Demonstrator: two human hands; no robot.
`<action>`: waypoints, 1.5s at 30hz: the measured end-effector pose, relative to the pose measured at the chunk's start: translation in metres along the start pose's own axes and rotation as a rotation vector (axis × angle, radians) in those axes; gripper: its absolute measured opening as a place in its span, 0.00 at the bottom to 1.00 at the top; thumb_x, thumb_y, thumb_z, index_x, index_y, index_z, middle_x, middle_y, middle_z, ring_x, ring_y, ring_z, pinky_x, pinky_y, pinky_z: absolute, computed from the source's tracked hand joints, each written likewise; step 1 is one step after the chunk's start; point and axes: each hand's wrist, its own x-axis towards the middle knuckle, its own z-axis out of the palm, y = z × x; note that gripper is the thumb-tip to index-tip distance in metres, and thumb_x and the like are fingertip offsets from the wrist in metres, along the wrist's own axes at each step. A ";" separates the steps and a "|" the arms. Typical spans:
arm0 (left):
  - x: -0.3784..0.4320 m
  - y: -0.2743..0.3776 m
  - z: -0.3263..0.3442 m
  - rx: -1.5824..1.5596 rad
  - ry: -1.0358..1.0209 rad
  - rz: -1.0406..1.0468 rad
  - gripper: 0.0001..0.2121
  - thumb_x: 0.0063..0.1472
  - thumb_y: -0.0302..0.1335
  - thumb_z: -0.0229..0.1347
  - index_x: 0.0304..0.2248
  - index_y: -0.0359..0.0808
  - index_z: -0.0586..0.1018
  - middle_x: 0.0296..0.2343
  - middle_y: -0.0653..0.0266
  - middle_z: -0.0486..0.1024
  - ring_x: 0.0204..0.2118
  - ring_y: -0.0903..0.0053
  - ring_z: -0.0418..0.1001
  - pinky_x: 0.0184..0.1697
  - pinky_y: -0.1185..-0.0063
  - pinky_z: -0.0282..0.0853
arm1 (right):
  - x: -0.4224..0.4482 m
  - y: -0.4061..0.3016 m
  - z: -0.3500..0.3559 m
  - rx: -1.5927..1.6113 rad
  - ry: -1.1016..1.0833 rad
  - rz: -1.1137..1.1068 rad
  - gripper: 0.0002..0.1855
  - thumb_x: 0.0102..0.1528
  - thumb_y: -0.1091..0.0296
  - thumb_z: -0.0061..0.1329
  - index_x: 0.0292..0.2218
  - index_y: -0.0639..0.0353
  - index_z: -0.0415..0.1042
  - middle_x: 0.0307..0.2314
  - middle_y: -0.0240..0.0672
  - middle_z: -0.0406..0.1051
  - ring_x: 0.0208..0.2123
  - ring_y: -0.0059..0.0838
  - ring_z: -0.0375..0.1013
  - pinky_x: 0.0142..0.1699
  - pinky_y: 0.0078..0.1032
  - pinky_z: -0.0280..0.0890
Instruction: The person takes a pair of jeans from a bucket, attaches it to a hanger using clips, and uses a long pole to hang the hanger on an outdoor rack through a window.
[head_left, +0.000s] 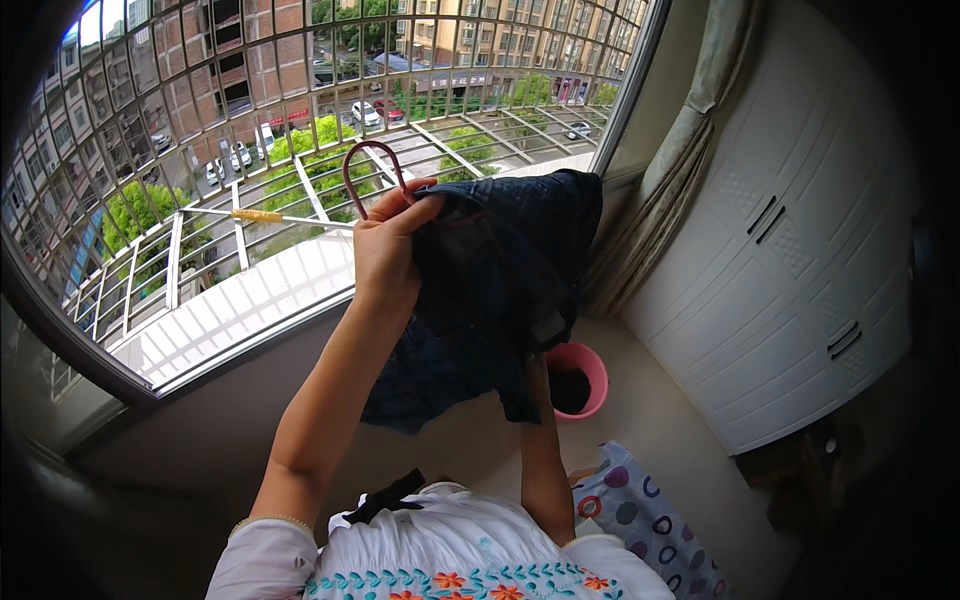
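Observation:
A dark blue denim garment (487, 300) is held up before me, bunched and draped over a clothes hanger (373, 146) whose red-brown hook sticks up at its left. My left hand (390, 240) grips the hanger near the base of the hook, its thumb and fingers also at the garment's edge. My right forearm reaches up from below to the lower right of the garment; the denim hides my right hand, so its grip does not show. A pink bucket (596, 375) with something dark inside stands on the floor behind my right forearm.
An open window with a metal security grille (300, 180) and white sill (247, 300) lies ahead. A rod with a yellow grip (256, 216) rests out there. Right are a curtain (667, 187) and a white wardrobe (787, 262). A circle-patterned cloth (637, 517) lies lower right.

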 end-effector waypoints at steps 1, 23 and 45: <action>0.006 0.003 -0.010 -0.016 0.026 -0.005 0.08 0.45 0.16 0.51 0.28 0.32 0.74 0.21 0.67 0.72 0.25 0.84 0.68 0.29 0.87 0.64 | -0.002 -0.010 -0.011 -0.037 0.019 0.009 0.17 0.41 0.66 0.49 0.32 0.65 0.64 0.26 0.37 0.67 0.26 0.27 0.66 0.32 0.20 0.61; -0.095 -0.217 -0.219 0.303 0.220 -1.117 0.39 0.46 0.60 0.37 0.42 0.27 0.62 0.36 0.53 0.63 0.43 0.68 0.57 0.46 0.73 0.51 | -0.006 -0.015 -0.001 0.083 0.114 0.155 0.23 0.38 0.84 0.45 0.37 0.63 0.52 0.30 0.35 0.58 0.31 0.19 0.59 0.39 0.14 0.56; -0.097 -0.184 -0.140 0.577 -0.296 -0.397 0.17 0.49 0.36 0.51 0.34 0.30 0.70 0.31 0.58 0.69 0.35 0.78 0.66 0.39 0.82 0.60 | -0.032 -0.019 0.023 -0.699 -0.208 0.173 0.24 0.38 0.80 0.47 0.39 0.60 0.56 0.29 0.47 0.65 0.34 0.45 0.65 0.37 0.32 0.60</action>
